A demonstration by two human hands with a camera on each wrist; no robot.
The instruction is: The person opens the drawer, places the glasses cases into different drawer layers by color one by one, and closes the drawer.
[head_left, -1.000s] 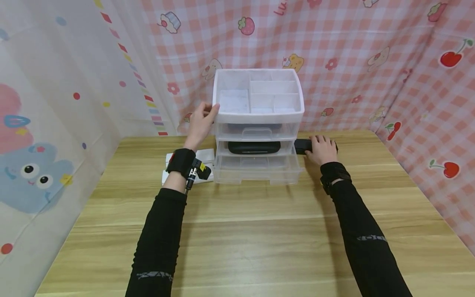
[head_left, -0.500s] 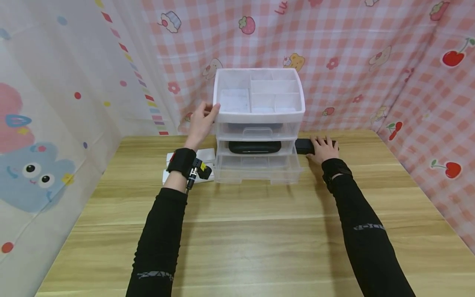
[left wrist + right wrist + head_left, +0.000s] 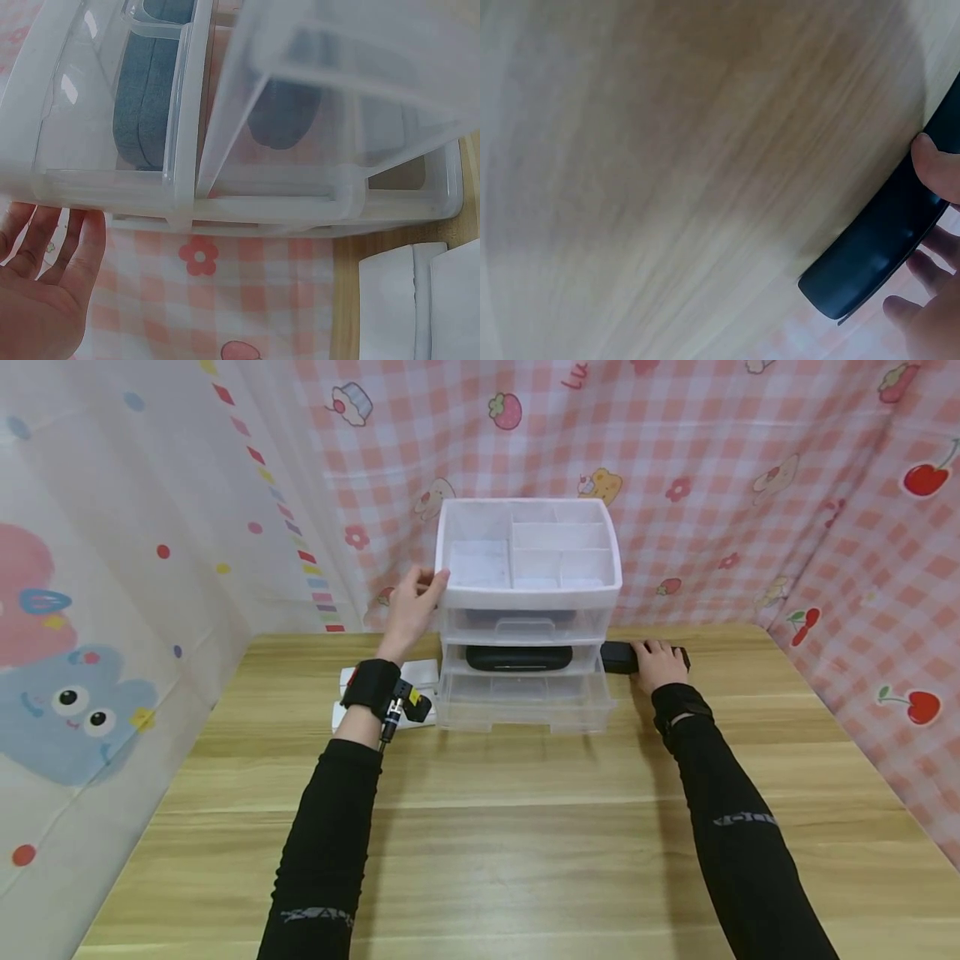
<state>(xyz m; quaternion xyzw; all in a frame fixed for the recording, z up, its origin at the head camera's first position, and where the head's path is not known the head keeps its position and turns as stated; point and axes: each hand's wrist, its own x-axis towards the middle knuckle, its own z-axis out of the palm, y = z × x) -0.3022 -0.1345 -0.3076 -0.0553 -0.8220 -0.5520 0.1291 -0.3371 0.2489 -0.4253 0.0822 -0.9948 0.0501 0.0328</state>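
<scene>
A white organizer (image 3: 528, 599) with clear drawers stands against the back curtain. Its bottom drawer (image 3: 525, 703) sticks out toward me. Behind the middle drawer's front shows a dark rounded case (image 3: 519, 657); a blue-grey fabric case (image 3: 146, 94) lies in the top drawer. My left hand (image 3: 410, 612) touches the organizer's left side near the top rim, fingers extended and fingertips against the wall. My right hand (image 3: 660, 666) grips a long black case (image 3: 877, 240) on the table, right of the organizer. Its thumb presses one long side, with the fingers around the other.
White folded packets (image 3: 397, 300) lie on the wooden table (image 3: 480, 852) left of the organizer, partly behind my left wrist. A pink checked curtain (image 3: 697, 560) hangs behind, and a white printed curtain (image 3: 202, 643) hangs at the left.
The fingers of my right hand spread less and sit lower over the black case. The head view has shifted slightly. My left hand stays at the organizer's side.
</scene>
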